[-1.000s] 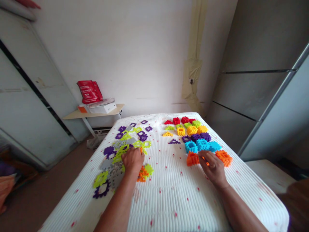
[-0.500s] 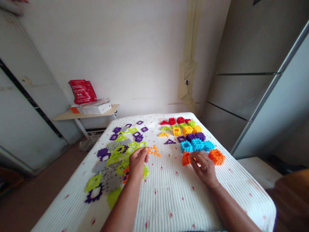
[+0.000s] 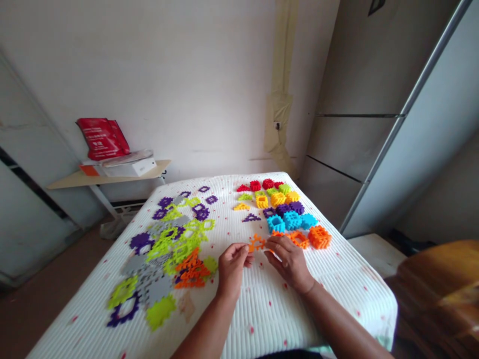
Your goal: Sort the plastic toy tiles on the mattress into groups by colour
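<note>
My left hand (image 3: 232,264) pinches a flat orange triangular piece (image 3: 256,244) and holds it just above the white mattress (image 3: 262,309). My right hand (image 3: 290,259) meets it from the right, fingers curled on an orange partly built block (image 3: 295,238). An orange cube (image 3: 319,237) sits just right of that. Behind them stand rows of built cubes: blue (image 3: 292,220), purple (image 3: 282,209), yellow (image 3: 277,199) and red (image 3: 262,185). Loose orange flat pieces (image 3: 190,271) lie left of my left hand.
A spread of flat lime, purple and grey pieces (image 3: 164,244) covers the mattress's left half. A small shelf table (image 3: 108,175) with a red bag (image 3: 103,138) and white box stands by the back wall. Grey cabinet panels (image 3: 374,124) rise at right. A wooden piece of furniture (image 3: 437,279) is at lower right.
My left hand left the pile at left and carried the orange triangle to the right, meeting my right hand. My right hand drew in toward me. The camera view swung right.
</note>
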Motion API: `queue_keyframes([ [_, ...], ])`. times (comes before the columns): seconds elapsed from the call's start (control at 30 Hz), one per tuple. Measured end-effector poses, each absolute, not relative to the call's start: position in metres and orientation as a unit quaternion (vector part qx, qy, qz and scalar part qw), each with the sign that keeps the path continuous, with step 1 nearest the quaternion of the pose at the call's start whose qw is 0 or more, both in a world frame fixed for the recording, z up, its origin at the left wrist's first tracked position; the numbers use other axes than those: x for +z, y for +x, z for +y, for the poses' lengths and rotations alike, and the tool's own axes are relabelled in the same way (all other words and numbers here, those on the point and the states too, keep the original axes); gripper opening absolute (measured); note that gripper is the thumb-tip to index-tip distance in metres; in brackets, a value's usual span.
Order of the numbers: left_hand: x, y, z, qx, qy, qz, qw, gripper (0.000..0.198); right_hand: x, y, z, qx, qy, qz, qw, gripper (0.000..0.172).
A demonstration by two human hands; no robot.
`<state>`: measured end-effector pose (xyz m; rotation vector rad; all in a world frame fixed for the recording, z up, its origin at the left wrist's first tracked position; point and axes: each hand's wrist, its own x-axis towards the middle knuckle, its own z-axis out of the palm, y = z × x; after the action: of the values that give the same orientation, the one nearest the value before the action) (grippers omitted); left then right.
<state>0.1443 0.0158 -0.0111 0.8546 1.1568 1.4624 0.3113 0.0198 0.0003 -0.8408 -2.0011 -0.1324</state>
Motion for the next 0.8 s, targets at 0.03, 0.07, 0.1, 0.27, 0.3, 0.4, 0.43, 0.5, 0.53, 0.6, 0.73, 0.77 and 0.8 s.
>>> queue_keyframes([
  [0.03, -0.012, 0.145, 0.015, 0.608, 0.359, 0.48, 0.52, 0.03, 0.0, 0.311, 0.02, -0.05, -0.343, -0.813, 0.469, 0.016],
  [0.07, -0.012, 0.146, 0.014, 0.606, 0.363, 0.477, 0.522, 0.03, 0.0, 0.311, 0.02, -0.043, -0.342, -0.81, 0.475, 0.015],
  [0.1, -0.012, 0.147, 0.014, 0.603, 0.368, 0.475, 0.524, 0.03, 0.001, 0.311, 0.021, -0.034, -0.341, -0.807, 0.481, 0.015],
  [0.27, -0.012, 0.148, 0.011, 0.592, 0.397, 0.461, 0.529, 0.036, 0.002, 0.326, 0.026, -0.019, -0.36, -0.78, 0.511, 0.014],
  [0.3, -0.013, 0.148, 0.011, 0.593, 0.399, 0.459, 0.528, 0.037, 0.001, 0.331, 0.028, -0.027, -0.376, -0.768, 0.518, 0.013],
  [0.4, -0.014, 0.145, 0.013, 0.594, 0.407, 0.463, 0.516, 0.036, -0.002, 0.347, 0.036, -0.04, -0.439, -0.727, 0.527, 0.013],
  [0.43, -0.015, 0.144, 0.014, 0.593, 0.41, 0.467, 0.512, 0.035, -0.003, 0.352, 0.039, -0.035, -0.458, -0.717, 0.525, 0.014],
  [0.5, -0.015, 0.142, 0.015, 0.589, 0.417, 0.472, 0.507, 0.034, -0.006, 0.358, 0.042, -0.021, -0.483, -0.706, 0.518, 0.016],
  [0.53, -0.015, 0.142, 0.016, 0.587, 0.42, 0.473, 0.506, 0.034, -0.008, 0.36, 0.043, -0.014, -0.49, -0.704, 0.513, 0.017],
  [0.6, -0.014, 0.142, 0.015, 0.583, 0.424, 0.475, 0.505, 0.033, -0.009, 0.362, 0.044, -0.007, -0.5, -0.706, 0.501, 0.018],
  [0.73, -0.012, 0.142, 0.014, 0.577, 0.427, 0.478, 0.505, 0.032, -0.008, 0.359, 0.043, 0.0, -0.523, -0.712, 0.469, 0.021],
  [0.77, -0.011, 0.142, 0.014, 0.576, 0.428, 0.479, 0.506, 0.032, -0.008, 0.358, 0.043, -0.002, -0.526, -0.712, 0.465, 0.022],
  [0.8, -0.011, 0.142, 0.014, 0.576, 0.428, 0.479, 0.506, 0.032, -0.007, 0.357, 0.043, -0.005, -0.527, -0.713, 0.463, 0.024],
])
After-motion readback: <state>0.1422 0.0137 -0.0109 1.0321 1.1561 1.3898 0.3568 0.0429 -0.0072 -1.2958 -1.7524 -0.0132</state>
